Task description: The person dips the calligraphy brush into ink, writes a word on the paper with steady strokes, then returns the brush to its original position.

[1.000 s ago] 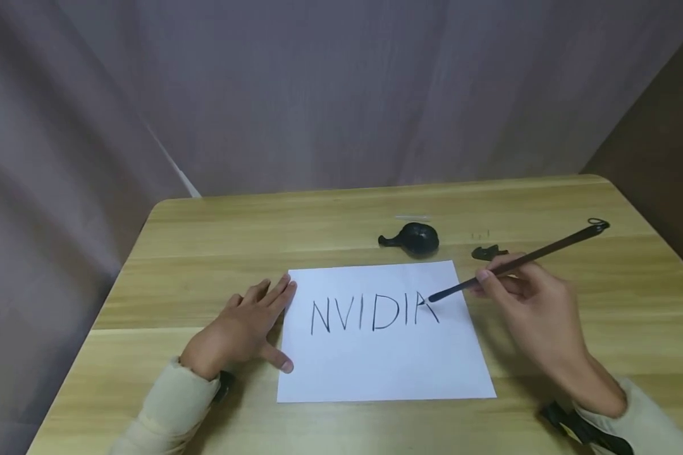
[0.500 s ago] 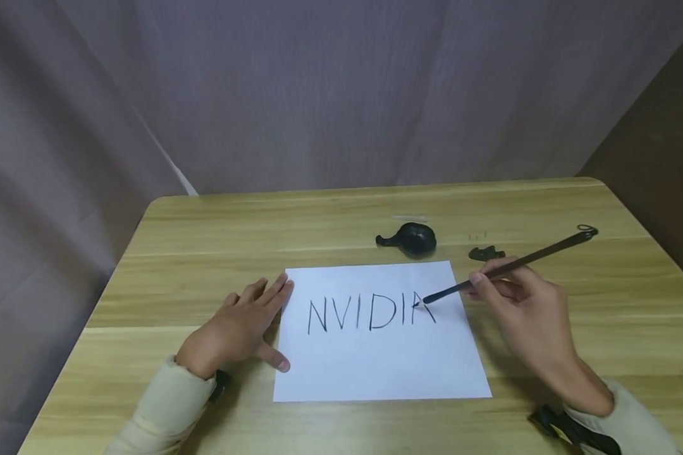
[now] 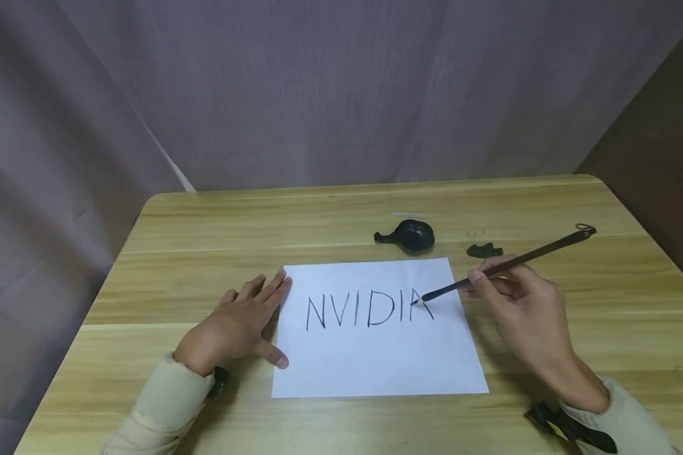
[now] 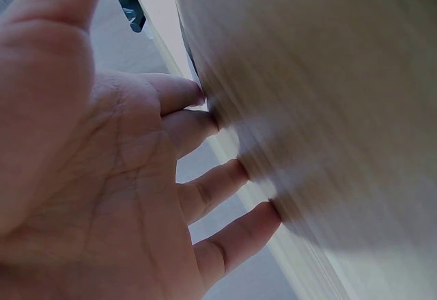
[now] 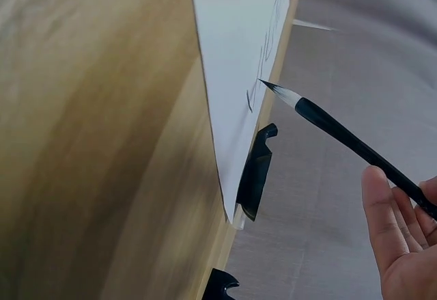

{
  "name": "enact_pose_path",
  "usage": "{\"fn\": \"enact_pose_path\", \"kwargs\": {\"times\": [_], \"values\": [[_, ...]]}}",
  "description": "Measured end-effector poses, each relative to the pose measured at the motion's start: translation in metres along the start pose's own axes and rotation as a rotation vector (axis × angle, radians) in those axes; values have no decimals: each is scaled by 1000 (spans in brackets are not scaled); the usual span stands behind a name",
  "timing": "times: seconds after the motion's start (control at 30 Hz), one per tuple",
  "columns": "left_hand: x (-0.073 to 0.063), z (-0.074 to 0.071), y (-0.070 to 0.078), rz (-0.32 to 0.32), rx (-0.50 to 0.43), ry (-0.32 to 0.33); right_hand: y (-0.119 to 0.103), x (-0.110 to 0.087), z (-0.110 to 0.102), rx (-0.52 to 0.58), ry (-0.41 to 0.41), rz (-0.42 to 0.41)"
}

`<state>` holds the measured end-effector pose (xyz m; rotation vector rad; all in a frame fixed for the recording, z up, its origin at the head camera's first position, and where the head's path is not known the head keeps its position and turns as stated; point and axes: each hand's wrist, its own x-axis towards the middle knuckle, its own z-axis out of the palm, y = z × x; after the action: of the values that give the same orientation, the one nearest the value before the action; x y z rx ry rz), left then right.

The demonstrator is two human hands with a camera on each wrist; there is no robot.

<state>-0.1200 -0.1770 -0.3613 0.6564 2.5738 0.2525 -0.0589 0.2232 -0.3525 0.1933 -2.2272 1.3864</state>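
Note:
My right hand (image 3: 526, 319) pinches a dark-handled calligraphy brush (image 3: 546, 251) with a loop at its top end. In the right wrist view, the pointed dark tip of the brush (image 5: 328, 124) meets the paper. A white sheet (image 3: 375, 363) lies on the table, with "NVIDIA" in thin black strokes; the tip is at the left leg of the last A. My left hand (image 3: 230, 332) rests spread at the sheet's left edge, fingertips and thumb on it. In the left wrist view, the palm of the left hand (image 4: 116, 170) shows, its fingertips against the surface.
Behind the sheet sits a black ink dish (image 3: 417, 237) with a curved handle. Beyond that lies a thin clear strip (image 3: 408, 215). A small black wavy-topped piece (image 3: 484, 251), perhaps a brush rest, is near my right fingers. A grey curtain (image 3: 341, 95) hangs behind the wooden table (image 3: 205, 240).
My right hand has shifted a little left, bringing the brush tip from inside the last A to its left leg. My left hand stays on the sheet's edge; the whole view shifts slightly.

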Motion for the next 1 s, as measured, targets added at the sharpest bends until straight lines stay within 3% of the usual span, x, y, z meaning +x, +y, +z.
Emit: {"fn": "enact_pose_path", "kwargs": {"times": [0.43, 0.83, 1.0], "values": [[-1, 0, 0, -15, -4, -9, 4, 2, -3, -67, -12, -39], [0, -3, 4, 1, -7, -6, 8, 0, -12, -37, 9, -27], [0, -2, 3, -13, -8, -15, 7, 0, -13, -77, -6, -36]]}}
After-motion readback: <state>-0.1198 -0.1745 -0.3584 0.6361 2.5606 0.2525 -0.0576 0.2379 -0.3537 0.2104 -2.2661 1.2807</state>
